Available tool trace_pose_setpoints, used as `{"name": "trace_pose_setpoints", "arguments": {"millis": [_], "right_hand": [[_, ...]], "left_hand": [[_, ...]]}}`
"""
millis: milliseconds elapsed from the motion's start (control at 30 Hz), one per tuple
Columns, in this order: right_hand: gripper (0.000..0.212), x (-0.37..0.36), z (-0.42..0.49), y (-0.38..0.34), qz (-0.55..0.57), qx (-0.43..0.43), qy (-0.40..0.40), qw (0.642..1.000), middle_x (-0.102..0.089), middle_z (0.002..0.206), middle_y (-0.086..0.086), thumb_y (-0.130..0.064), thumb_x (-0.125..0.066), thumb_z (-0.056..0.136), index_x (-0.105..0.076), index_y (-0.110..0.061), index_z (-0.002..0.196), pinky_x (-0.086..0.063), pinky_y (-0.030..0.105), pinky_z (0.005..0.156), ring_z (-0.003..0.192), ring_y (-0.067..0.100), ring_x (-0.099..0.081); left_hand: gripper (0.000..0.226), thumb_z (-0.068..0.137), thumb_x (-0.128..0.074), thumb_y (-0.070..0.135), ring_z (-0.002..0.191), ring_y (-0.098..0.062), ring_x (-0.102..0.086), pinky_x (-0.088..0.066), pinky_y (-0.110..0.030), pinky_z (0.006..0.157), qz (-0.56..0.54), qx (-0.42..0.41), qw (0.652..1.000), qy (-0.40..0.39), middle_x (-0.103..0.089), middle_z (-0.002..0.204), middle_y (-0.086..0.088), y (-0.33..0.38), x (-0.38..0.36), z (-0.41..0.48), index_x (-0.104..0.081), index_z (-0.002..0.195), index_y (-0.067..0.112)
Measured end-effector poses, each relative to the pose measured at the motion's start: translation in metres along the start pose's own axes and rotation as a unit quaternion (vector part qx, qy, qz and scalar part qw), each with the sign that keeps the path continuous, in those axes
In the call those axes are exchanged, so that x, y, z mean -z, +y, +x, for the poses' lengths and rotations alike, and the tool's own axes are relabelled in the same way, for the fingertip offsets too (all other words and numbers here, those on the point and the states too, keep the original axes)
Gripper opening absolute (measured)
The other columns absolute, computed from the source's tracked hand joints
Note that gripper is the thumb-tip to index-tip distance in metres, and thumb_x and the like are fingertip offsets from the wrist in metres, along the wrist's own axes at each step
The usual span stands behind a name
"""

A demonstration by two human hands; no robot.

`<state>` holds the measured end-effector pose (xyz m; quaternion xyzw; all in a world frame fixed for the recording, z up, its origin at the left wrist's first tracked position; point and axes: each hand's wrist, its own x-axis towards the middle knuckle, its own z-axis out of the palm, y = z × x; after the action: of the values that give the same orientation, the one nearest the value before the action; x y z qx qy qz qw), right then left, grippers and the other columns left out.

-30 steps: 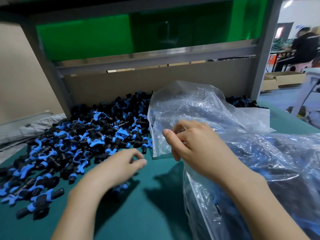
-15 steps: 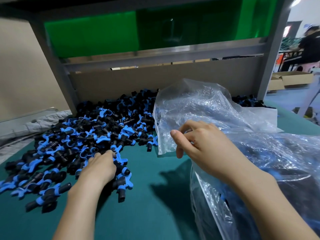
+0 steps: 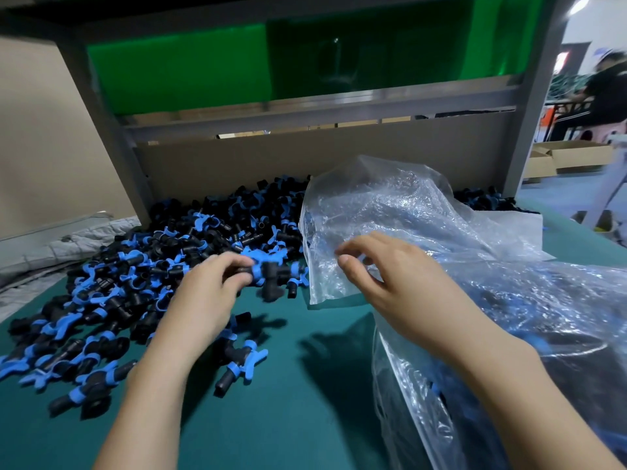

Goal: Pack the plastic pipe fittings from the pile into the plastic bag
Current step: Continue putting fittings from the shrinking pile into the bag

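The fittings (image 3: 176,252) are black tees with blue winged collars, heaped loosely on the left and back of the desk (image 3: 288,418), with a few strays nearer. One fitting (image 3: 269,274), blurred, sits in the left hand (image 3: 203,300), just beside the bag (image 3: 424,232). The bag is clear, crumpled plastic on the right, with dark fittings showing through its lower part.
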<state>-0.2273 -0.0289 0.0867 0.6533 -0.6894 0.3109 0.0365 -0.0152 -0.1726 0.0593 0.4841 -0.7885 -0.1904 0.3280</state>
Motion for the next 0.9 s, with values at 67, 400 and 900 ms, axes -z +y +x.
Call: {"name": "trace_pose_setpoints", "arguments": {"millis": [67,400,900], "right_hand": [[0.037,0.000,0.000,0.003,0.031,-0.010,0.012,0.999,-0.060,0.120,-0.015,-0.048,-0.039,0.101,-0.053,-0.031,0.131,-0.044,0.035,0.095,0.109,0.010,-0.056],[0.028,-0.001,0.000,0.003,0.014,0.012,0.028,0.999,-0.060,0.113,-0.014,-0.035,-0.046,0.101,-0.053,-0.037,0.128,-0.048,0.040,0.085,0.099,0.014,-0.058],[0.025,-0.005,0.000,0.010,-0.005,0.006,0.036,0.999,-0.063,0.111,-0.014,-0.032,-0.048,0.101,-0.054,-0.038,0.125,-0.048,0.039,0.080,0.097,0.016,-0.060]], "left_hand": [[0.020,0.095,-0.063,0.023,0.085,0.002,-0.061,-0.044,-0.015,0.071,-0.097,-0.035,0.995,-0.006,-0.069,0.090,0.021,0.021,-0.002,-0.003,-0.065,0.094,0.044],[0.023,0.095,-0.064,0.017,0.083,0.003,-0.062,-0.042,-0.007,0.070,-0.204,-0.097,0.974,-0.006,-0.067,0.099,0.029,0.048,-0.008,-0.014,-0.068,0.098,0.040],[0.024,0.094,-0.066,0.021,0.090,-0.003,-0.063,-0.052,-0.028,0.082,-0.210,-0.120,0.970,-0.020,-0.067,0.104,0.022,0.058,-0.009,-0.017,-0.068,0.100,0.044]]}}
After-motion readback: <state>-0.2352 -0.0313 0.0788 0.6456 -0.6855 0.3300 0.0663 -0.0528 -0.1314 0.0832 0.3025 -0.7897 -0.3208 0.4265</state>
